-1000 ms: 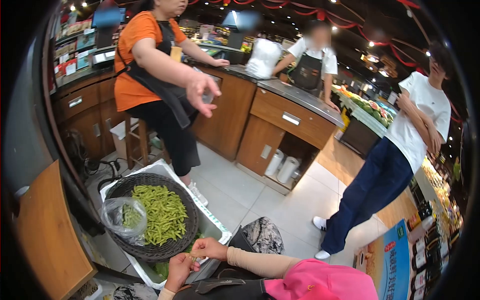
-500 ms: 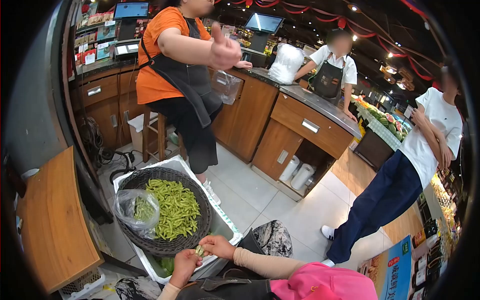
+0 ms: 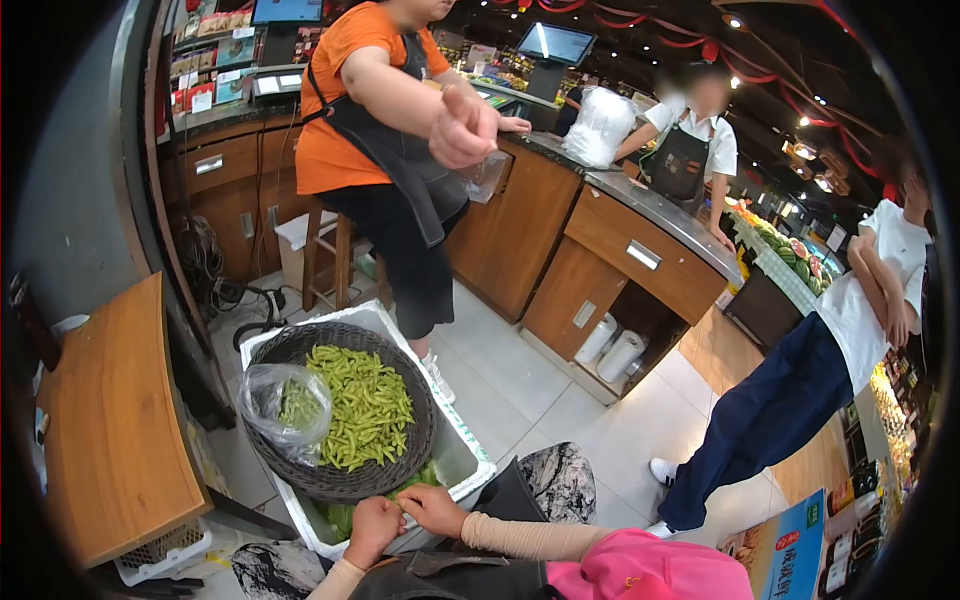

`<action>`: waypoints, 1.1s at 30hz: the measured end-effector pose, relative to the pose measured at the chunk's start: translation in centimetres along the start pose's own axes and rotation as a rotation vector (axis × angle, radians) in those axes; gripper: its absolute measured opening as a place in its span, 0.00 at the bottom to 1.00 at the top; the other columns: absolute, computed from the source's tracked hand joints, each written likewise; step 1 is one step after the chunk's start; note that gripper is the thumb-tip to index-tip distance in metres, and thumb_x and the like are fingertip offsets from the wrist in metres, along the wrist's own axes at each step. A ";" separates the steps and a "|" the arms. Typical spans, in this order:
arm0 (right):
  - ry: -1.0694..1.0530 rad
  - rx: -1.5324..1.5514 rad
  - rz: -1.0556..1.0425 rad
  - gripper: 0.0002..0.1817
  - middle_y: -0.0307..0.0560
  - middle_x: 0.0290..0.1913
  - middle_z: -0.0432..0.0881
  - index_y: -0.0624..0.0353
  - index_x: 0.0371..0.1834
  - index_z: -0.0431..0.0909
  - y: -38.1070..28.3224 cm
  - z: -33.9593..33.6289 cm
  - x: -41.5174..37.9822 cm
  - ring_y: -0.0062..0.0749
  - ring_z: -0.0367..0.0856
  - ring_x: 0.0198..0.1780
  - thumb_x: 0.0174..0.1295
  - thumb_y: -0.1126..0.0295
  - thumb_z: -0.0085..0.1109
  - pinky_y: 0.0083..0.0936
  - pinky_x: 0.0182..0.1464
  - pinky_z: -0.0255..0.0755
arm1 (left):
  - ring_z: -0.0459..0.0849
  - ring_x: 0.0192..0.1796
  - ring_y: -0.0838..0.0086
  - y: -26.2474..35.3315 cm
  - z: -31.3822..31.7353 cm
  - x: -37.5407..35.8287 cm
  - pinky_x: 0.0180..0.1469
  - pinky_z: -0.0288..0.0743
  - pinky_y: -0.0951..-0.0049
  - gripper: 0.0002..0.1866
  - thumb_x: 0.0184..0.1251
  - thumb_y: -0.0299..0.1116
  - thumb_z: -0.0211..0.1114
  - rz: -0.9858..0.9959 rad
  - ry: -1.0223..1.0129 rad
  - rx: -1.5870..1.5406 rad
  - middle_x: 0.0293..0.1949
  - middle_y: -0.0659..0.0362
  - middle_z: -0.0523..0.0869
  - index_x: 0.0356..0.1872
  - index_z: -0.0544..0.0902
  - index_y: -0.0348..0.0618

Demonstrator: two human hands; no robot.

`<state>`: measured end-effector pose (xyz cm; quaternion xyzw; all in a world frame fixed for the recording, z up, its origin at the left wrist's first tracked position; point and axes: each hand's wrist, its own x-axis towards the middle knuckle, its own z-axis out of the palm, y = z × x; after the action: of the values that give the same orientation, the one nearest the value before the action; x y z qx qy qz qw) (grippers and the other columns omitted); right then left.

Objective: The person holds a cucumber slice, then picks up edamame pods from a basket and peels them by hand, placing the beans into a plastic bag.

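Note:
My left hand [image 3: 374, 528] and my right hand [image 3: 433, 509] meet just in front of a dark wicker basket [image 3: 428, 432]. Both are closed, fingertips pinched together on a small green bean pod, mostly covered by the fingers. Green bean pods [image 3: 368, 415] heap up in the basket. On its left side sits a clear plastic bag [image 3: 262, 412] with some green beans inside. The basket rests on a white foam box [image 3: 484, 468]. More green stuff [image 3: 340, 518] shows inside the box, under the basket, near my left hand.
A wooden table [image 3: 115, 420] stands at left, a white plastic crate [image 3: 165, 550] beneath it. An orange-shirted person [image 3: 345, 150] is beyond the box, one arm extended. Wooden counters [image 3: 590, 270] run behind. One aproned person [image 3: 690, 150] leans there; another person [image 3: 850, 330] stands right.
The view has shifted slightly, so the scene sits a little to the right. My hands have drawn closer together, covering more of the pod. The orange-shirted person's raised hand has turned and lowered.

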<state>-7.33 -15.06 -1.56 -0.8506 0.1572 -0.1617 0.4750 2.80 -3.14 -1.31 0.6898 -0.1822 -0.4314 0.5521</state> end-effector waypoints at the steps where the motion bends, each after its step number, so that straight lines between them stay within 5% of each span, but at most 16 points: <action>1: -0.046 0.073 0.061 0.09 0.50 0.32 0.81 0.62 0.36 0.79 -0.1 -0.1 0.2 0.36 0.80 0.35 0.60 0.68 0.56 0.29 0.39 0.73 | 0.82 0.19 0.73 0.0 -0.2 -0.1 0.25 0.76 0.73 0.10 0.60 0.28 0.57 0.002 0.018 0.029 0.18 0.53 0.83 0.22 0.79 0.33; 4: -0.129 0.392 0.192 0.06 0.37 0.30 0.81 0.62 0.34 0.80 1.4 0.5 1.1 0.17 0.76 0.34 0.57 0.71 0.63 0.21 0.37 0.72 | 0.83 0.24 0.56 0.7 -1.1 0.0 0.31 0.75 0.59 0.11 0.55 0.34 0.57 0.323 0.124 0.535 0.20 0.48 0.81 0.20 0.80 0.39; 7: -0.169 0.611 0.317 0.06 0.39 0.31 0.82 0.63 0.34 0.80 0.7 0.5 2.0 0.17 0.78 0.35 0.56 0.73 0.65 0.19 0.40 0.74 | 0.79 0.33 0.46 0.0 -1.7 0.3 0.35 0.72 0.53 0.11 0.53 0.36 0.59 0.365 0.162 0.519 0.27 0.42 0.80 0.21 0.79 0.38; 8: -0.176 0.611 0.382 0.07 0.39 0.29 0.82 0.63 0.33 0.81 -0.2 0.5 2.4 0.16 0.77 0.32 0.56 0.71 0.65 0.17 0.37 0.73 | 0.81 0.21 0.62 0.1 -1.9 0.2 0.27 0.72 0.62 0.12 0.55 0.36 0.58 0.449 0.222 0.566 0.18 0.51 0.81 0.19 0.80 0.39; 11: -0.282 0.737 0.498 0.07 0.41 0.31 0.81 0.63 0.37 0.78 0.0 0.6 3.2 0.17 0.74 0.30 0.62 0.70 0.59 0.15 0.31 0.70 | 0.80 0.20 0.74 0.1 -2.7 -0.3 0.26 0.72 0.71 0.08 0.57 0.31 0.61 0.371 0.191 0.345 0.16 0.56 0.80 0.25 0.80 0.36; 14: -0.275 1.028 0.668 0.07 0.44 0.33 0.79 0.64 0.40 0.74 0.6 0.9 4.5 0.19 0.74 0.30 0.65 0.71 0.53 0.15 0.29 0.68 | 0.80 0.20 0.71 0.8 -4.0 -0.5 0.26 0.72 0.71 0.09 0.57 0.32 0.61 0.326 0.178 0.360 0.16 0.54 0.79 0.25 0.80 0.36; 17: -0.264 1.092 0.800 0.07 0.46 0.33 0.78 0.66 0.42 0.71 0.5 0.5 7.2 0.24 0.76 0.32 0.66 0.73 0.49 0.17 0.31 0.71 | 0.82 0.29 0.53 0.3 -6.3 -0.8 0.34 0.75 0.60 0.06 0.50 0.26 0.58 0.265 0.097 0.696 0.23 0.45 0.81 0.25 0.81 0.34; 22: -0.107 1.079 0.639 0.09 0.50 0.42 0.78 0.68 0.45 0.70 -1.7 3.0 17.1 0.30 0.77 0.40 0.66 0.75 0.45 0.22 0.41 0.74 | 0.83 0.33 0.49 -2.6 -7.7 -0.5 0.39 0.77 0.58 0.06 0.46 0.23 0.58 0.159 0.232 0.926 0.25 0.41 0.82 0.24 0.82 0.33; 24: -0.257 1.044 0.574 0.11 0.51 0.48 0.77 0.67 0.47 0.72 -3.9 3.8 21.3 0.32 0.76 0.46 0.65 0.73 0.47 0.26 0.46 0.73 | 0.84 0.35 0.51 -3.5 -7.9 0.5 0.39 0.78 0.60 0.06 0.46 0.24 0.58 0.120 0.261 0.964 0.27 0.42 0.83 0.25 0.83 0.34; 27: -0.221 0.588 0.390 0.11 0.46 0.50 0.78 0.64 0.46 0.77 -4.7 4.3 24.1 0.34 0.78 0.48 0.62 0.72 0.51 0.24 0.47 0.71 | 0.84 0.37 0.54 -3.6 -6.9 0.9 0.40 0.78 0.62 0.07 0.48 0.24 0.58 -0.001 0.278 1.006 0.32 0.43 0.84 0.26 0.83 0.35; 30: -0.021 0.003 0.219 0.09 0.48 0.40 0.83 0.62 0.37 0.80 1.2 4.9 24.5 0.34 0.81 0.40 0.59 0.68 0.56 0.24 0.45 0.72 | 0.84 0.37 0.54 -1.8 -6.6 0.5 0.40 0.78 0.61 0.08 0.51 0.27 0.57 -0.009 0.146 1.003 0.31 0.45 0.84 0.29 0.82 0.34; 33: -0.049 -0.435 0.210 0.10 0.55 0.30 0.82 0.63 0.28 0.79 4.9 5.6 20.4 0.45 0.83 0.33 0.52 0.66 0.62 0.34 0.40 0.75 | 0.84 0.36 0.52 -1.0 -5.9 0.2 0.41 0.77 0.60 0.09 0.55 0.30 0.56 0.029 0.067 0.918 0.31 0.46 0.84 0.29 0.81 0.35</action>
<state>12.77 -21.86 -6.02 -0.9155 0.2643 -0.0533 0.2985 7.34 0.60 -2.21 0.8740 -0.3462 -0.2755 0.2009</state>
